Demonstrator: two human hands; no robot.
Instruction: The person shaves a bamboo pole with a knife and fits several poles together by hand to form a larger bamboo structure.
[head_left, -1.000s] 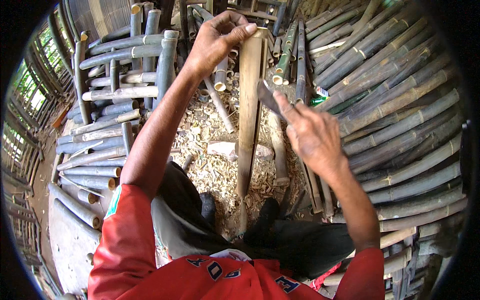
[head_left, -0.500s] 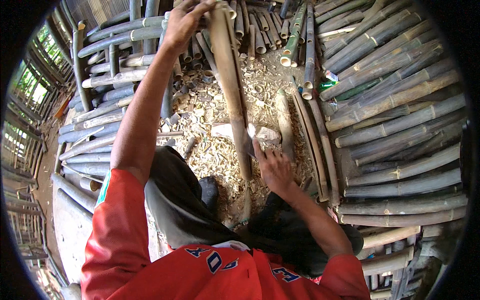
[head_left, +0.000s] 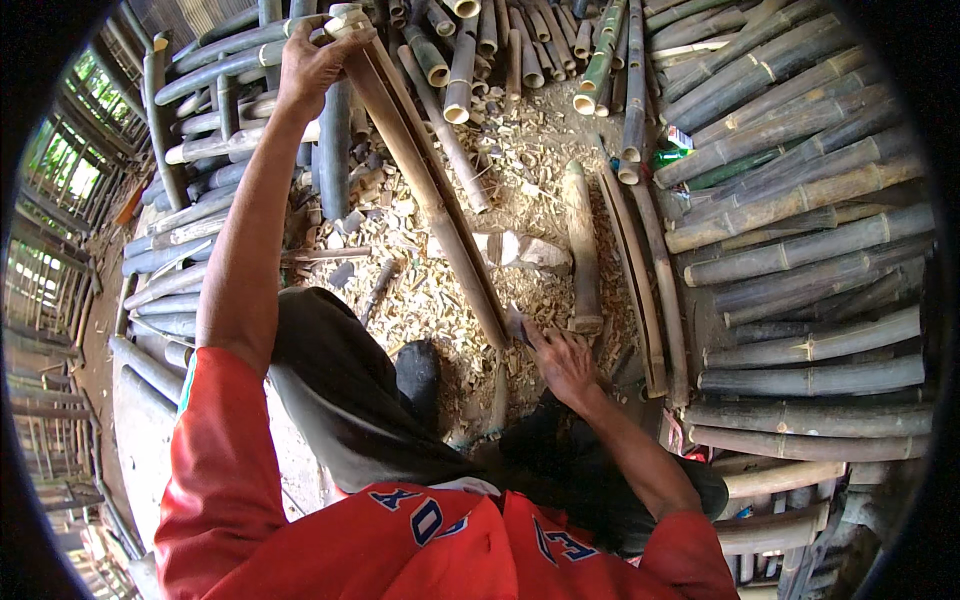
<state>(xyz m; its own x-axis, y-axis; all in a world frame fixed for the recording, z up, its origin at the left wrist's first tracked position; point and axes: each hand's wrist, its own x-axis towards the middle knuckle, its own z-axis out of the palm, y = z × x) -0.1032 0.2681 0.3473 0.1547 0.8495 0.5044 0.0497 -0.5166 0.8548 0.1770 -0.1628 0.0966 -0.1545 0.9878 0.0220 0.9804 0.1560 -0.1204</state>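
knife (head_left: 516, 324) partly hidden by right hand (head_left: 566, 366), red shirt (head_left: 330, 560) cropped below

Slatted wall (head_left: 45, 350) — daylight (head_left: 82, 183) between slats — chip-strewn floor (head_left: 530, 205)

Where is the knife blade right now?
In the head view, the knife blade is slightly right of centre, in the right hand, beside the lower end of the split bamboo.
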